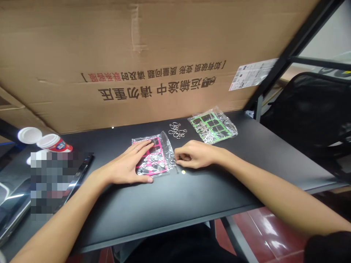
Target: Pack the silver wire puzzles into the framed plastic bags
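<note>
My left hand [131,164] lies spread over a clear plastic bag [168,148], pressing it on the table. Inside the bag is a pink grid-patterned sheet [161,155], partly covered by that hand. Just right of the bag's edge, my right hand [193,155] is closed in a pinch on a small metal ring [172,162]. A round yellowish disc [183,172] rests on the table below the right hand. Beyond it sits a loose cluster of metal rings [177,130].
Back right, another clear bag [230,126] holds a green grid sheet, with metal rings [205,133] on it. White-lidded red tubs [59,143] and a dark shiny object [79,171] stand left. A cardboard panel [164,36] walls off the black table's [153,208] back.
</note>
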The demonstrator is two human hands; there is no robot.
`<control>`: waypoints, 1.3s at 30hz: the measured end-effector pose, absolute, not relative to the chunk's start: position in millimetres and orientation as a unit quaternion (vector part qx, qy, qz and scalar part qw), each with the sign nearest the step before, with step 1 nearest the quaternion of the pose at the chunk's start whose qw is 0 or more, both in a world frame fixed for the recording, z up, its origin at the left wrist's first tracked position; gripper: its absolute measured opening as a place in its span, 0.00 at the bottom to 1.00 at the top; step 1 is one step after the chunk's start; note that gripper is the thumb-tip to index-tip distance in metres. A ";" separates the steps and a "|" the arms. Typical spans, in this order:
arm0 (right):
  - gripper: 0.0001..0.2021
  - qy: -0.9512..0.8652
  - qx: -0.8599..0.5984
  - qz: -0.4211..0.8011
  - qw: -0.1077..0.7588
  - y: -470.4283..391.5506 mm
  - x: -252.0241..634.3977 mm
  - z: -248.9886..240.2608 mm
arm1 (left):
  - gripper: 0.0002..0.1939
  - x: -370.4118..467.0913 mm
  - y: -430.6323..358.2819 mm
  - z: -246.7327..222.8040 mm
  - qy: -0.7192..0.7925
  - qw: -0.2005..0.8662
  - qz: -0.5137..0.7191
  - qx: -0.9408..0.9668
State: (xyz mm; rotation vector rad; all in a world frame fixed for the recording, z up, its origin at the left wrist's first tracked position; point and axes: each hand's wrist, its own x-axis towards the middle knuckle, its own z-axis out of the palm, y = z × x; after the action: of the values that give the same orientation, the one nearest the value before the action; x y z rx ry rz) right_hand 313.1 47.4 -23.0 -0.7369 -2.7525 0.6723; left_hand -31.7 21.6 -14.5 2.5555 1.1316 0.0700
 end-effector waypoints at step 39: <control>0.10 -0.872 -0.448 0.091 0.173 74.8 329.8 -32.6 | 0.64 -28.6 19.1 -11.2 0.409 0.163 0.009 0.898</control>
State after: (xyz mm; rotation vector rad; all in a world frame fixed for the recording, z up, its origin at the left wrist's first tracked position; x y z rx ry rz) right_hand 329.8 74.8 -32.6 -1.2702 -2.4743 0.2588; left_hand -28.6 19.1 -11.2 2.5605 1.1667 0.0265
